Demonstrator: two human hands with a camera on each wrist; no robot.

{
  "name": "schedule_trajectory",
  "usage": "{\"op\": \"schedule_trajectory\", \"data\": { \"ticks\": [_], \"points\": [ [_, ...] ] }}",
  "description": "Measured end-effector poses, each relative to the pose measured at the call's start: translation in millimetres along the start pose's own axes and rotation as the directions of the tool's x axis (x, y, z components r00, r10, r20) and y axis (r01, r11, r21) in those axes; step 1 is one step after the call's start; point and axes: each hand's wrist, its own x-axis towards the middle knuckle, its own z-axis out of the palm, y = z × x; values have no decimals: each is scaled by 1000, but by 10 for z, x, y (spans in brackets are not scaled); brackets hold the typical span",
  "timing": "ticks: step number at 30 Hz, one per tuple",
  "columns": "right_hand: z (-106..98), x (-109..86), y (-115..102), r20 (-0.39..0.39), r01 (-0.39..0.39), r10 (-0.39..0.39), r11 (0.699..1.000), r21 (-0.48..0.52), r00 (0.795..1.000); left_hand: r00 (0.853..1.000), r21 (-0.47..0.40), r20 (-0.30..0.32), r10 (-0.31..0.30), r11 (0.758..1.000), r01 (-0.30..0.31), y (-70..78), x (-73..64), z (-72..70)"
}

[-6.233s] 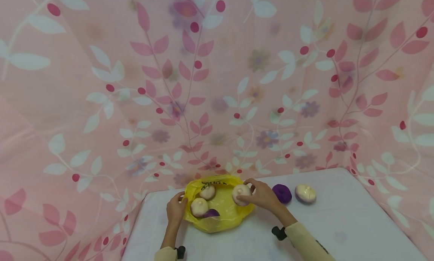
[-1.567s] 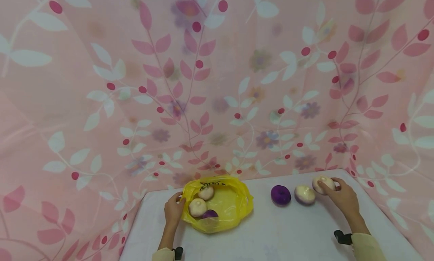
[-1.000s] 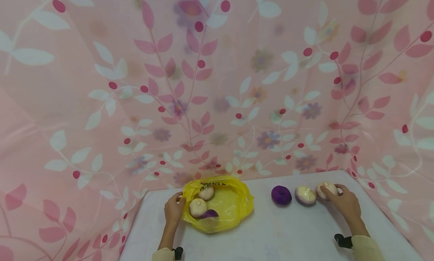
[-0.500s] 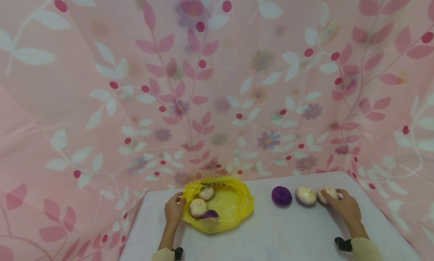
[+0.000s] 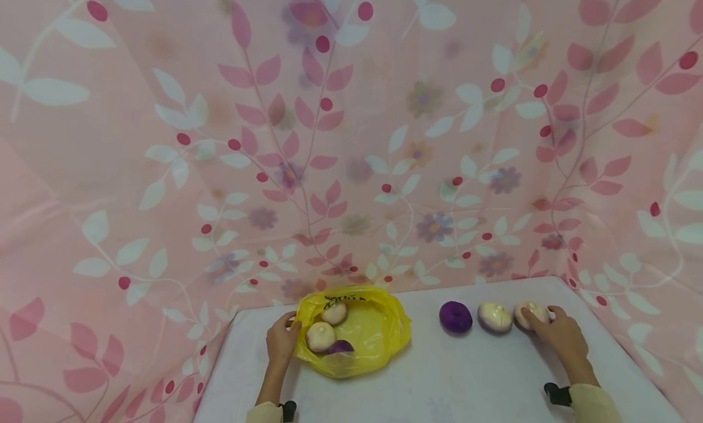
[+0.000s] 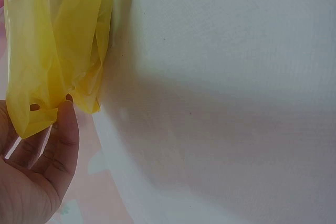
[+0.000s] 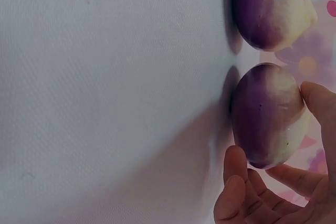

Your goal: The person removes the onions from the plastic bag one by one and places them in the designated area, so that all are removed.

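My left hand [image 5: 281, 343] pinches the left rim of a yellow plastic bag [image 5: 396, 331], which lies with its mouth open. Inside are two pale turnips, one nearer [image 5: 321, 337] and one farther back [image 5: 334, 314], plus a purple round piece [image 5: 342, 346] partly covered by the bag's front. At the right end of a row on the table, my right hand [image 5: 562, 337] holds a white-and-purple turnip [image 7: 268, 116] between thumb and fingers; it sits on the tabletop. Left of it stand another white-topped turnip [image 5: 495, 318] and one with its purple side up [image 5: 456, 318].
A white cloth covers the table [image 5: 439, 380]. Pink floral fabric [image 5: 351, 136] hangs behind it and at both sides. Black camera mounts, left [image 5: 289, 409] and right [image 5: 557, 394], sit on the wrists.
My right hand has carried the turnip from the bag's mouth rightward to the row's end and lowered it to the table. Over the last half second almost nothing moves. My left hand stays at the bag.
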Motion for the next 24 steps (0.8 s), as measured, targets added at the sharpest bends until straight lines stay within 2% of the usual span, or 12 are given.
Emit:
{"op": "schedule_trajectory", "data": {
  "ticks": [13,19,24],
  "points": [
    [-130,-10,24,-55,32,-32,999,-4,998,1000,2,2,2,1000,-2,-10,-2,-5],
    [-191,-35,-57,-59,25,-25,1000,-4,998,1000,5,-8,19,1000,-19,28,-25,-30],
    [-207,-101,-188,-74,48,-47,999,9,996,1000,4,-15,7,1000,-7,55,-35,-45]
  ]
}}
